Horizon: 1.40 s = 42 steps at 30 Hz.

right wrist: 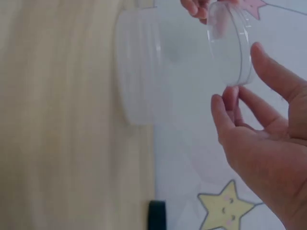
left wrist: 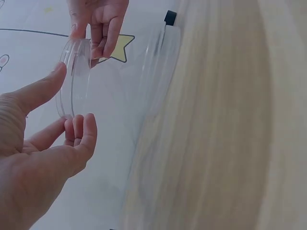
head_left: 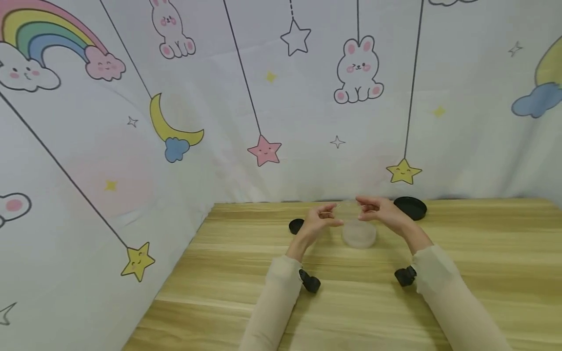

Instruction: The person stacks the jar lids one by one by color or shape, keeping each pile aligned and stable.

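A clear, shallow round dish that looks like a petri dish (head_left: 347, 210) is held up between both hands. My left hand (head_left: 314, 224) grips its left edge, thumb and fingertips at the rim. On the opposite edge, my right hand (head_left: 385, 212) holds it the same way. In the left wrist view the dish (left wrist: 80, 79) stands nearly edge-on, showing a double rim. Below it, a larger translucent round container (head_left: 359, 236) sits on the table. The right wrist view shows this container (right wrist: 138, 67) from the side, apart from the raised dish (right wrist: 224, 45).
A small black round piece (head_left: 296, 226) lies behind my left hand. Beyond my right hand is a larger black round dish or lid (head_left: 411, 208). The wood-grain table (head_left: 351, 302) meets a patterned white curtain (head_left: 307, 175) at its back edge. Black cameras sit on both wrists.
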Motion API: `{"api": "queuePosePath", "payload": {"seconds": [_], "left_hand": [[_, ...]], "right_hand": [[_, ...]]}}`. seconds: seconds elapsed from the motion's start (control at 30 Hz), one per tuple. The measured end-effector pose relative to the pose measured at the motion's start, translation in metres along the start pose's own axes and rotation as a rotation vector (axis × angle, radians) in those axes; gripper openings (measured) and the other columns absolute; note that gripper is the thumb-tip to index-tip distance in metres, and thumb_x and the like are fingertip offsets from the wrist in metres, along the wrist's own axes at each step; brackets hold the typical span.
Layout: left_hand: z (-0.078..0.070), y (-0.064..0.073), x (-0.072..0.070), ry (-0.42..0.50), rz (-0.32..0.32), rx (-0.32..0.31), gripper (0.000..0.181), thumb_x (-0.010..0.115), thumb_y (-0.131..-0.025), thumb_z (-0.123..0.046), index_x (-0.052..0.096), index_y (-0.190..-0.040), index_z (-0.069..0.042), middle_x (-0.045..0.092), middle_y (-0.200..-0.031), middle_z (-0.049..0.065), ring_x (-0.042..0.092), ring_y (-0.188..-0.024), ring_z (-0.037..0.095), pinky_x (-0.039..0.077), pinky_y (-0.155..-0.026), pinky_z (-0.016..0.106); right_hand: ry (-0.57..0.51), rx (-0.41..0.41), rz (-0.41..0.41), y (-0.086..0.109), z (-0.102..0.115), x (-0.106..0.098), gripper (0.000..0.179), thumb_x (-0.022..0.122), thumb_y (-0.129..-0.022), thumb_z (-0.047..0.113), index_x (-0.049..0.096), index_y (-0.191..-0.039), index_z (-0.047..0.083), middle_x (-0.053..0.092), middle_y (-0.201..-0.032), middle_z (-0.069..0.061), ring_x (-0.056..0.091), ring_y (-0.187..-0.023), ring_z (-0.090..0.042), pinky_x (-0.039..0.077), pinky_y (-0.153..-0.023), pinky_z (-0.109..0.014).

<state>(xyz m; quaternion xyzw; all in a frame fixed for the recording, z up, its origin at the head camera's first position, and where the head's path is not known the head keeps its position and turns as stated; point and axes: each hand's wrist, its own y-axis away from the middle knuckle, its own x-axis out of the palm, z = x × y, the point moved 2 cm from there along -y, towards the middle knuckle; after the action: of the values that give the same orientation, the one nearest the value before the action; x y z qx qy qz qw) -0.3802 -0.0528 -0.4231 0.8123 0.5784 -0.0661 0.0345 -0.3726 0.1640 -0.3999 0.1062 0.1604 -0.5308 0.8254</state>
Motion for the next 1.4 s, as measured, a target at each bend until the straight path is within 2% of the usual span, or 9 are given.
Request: {"api": "queuePosePath", "payload": {"seconds": [0.17,0.37,0.53,0.77,1.0,1.1,1.23,1.33,1.4], "left_hand": [[0.009,-0.001,0.014,0.036,-0.001,0.000,0.063,0.075,-0.082,-0.006,0.052,-0.140,-0.005,0.049,-0.136,0.024,0.053,-0.097,0.010,0.049,-0.084,0.023],[0.020,0.000,0.028,0.046,0.005,-0.017,0.063,0.075,-0.081,-0.006,0.052,-0.139,-0.008,0.047,-0.144,0.017,0.050,-0.117,0.021,0.046,-0.097,0.033],[0.029,0.000,0.036,0.038,-0.007,-0.048,0.059,0.077,-0.079,-0.006,0.056,-0.135,-0.012,0.054,-0.137,0.014,0.054,-0.116,0.021,0.045,-0.098,0.033],[0.032,0.003,0.039,0.022,-0.009,-0.034,0.059,0.077,-0.081,-0.007,0.055,-0.135,-0.012,0.058,-0.132,0.014,0.058,-0.111,0.018,0.048,-0.095,0.030],[0.035,0.001,0.039,0.006,-0.013,-0.011,0.058,0.076,-0.080,-0.002,0.056,-0.135,-0.008,0.060,-0.127,0.016,0.061,-0.108,0.021,0.052,-0.092,0.031],[0.035,0.001,0.041,-0.017,-0.006,0.005,0.059,0.075,-0.080,-0.001,0.055,-0.135,-0.005,0.060,-0.125,0.018,0.062,-0.107,0.023,0.053,-0.090,0.030],[0.033,0.003,0.042,-0.033,0.014,0.020,0.060,0.074,-0.081,0.000,0.053,-0.137,-0.002,0.060,-0.126,0.021,0.062,-0.112,0.029,0.054,-0.090,0.031],[0.032,0.004,0.042,-0.047,0.032,0.030,0.060,0.072,-0.083,-0.001,0.050,-0.139,0.000,0.059,-0.127,0.023,0.061,-0.116,0.033,0.055,-0.092,0.033],[0.031,0.005,0.042,-0.059,0.042,0.033,0.060,0.071,-0.084,-0.001,0.049,-0.140,0.001,0.059,-0.128,0.023,0.060,-0.118,0.034,0.054,-0.093,0.034]], "right_hand": [[-0.014,-0.013,-0.040,0.013,-0.015,0.000,0.069,0.063,-0.095,0.018,0.030,-0.151,-0.002,0.031,-0.154,-0.029,0.037,-0.135,-0.041,0.033,-0.112,-0.054],[-0.105,0.026,-0.041,0.023,-0.029,0.000,0.068,0.062,-0.094,0.013,0.028,-0.152,-0.002,0.025,-0.158,-0.026,0.023,-0.143,-0.046,0.023,-0.116,-0.061],[-0.134,0.037,-0.022,0.025,-0.039,-0.001,0.069,0.061,-0.094,0.011,0.026,-0.152,-0.002,0.018,-0.160,-0.026,0.011,-0.147,-0.048,0.016,-0.117,-0.064],[-0.175,0.053,-0.004,0.022,-0.054,0.001,0.071,0.062,-0.093,0.010,0.025,-0.151,-0.006,0.027,-0.154,-0.031,0.027,-0.141,-0.045,0.025,-0.115,-0.055],[-0.170,0.044,0.003,0.020,-0.061,0.003,0.072,0.064,-0.092,0.012,0.024,-0.150,-0.009,0.030,-0.152,-0.033,0.031,-0.139,-0.045,0.028,-0.114,-0.054],[-0.166,0.047,-0.008,0.020,-0.062,0.004,0.072,0.065,-0.092,0.011,0.026,-0.149,-0.009,0.033,-0.151,-0.032,0.035,-0.137,-0.042,0.032,-0.112,-0.048],[-0.150,0.043,-0.020,0.021,-0.063,0.004,0.071,0.066,-0.090,0.011,0.029,-0.148,-0.010,0.037,-0.149,-0.031,0.042,-0.133,-0.035,0.041,-0.101,-0.029],[-0.151,0.043,-0.026,0.022,-0.063,0.005,0.071,0.067,-0.090,0.011,0.031,-0.147,-0.010,0.038,-0.148,-0.031,0.047,-0.128,-0.026,0.042,-0.093,-0.018],[-0.148,0.036,-0.027,0.022,-0.063,0.004,0.070,0.067,-0.090,0.011,0.032,-0.146,-0.011,0.038,-0.148,-0.032,0.050,-0.124,-0.019,0.042,-0.091,-0.015]]}}
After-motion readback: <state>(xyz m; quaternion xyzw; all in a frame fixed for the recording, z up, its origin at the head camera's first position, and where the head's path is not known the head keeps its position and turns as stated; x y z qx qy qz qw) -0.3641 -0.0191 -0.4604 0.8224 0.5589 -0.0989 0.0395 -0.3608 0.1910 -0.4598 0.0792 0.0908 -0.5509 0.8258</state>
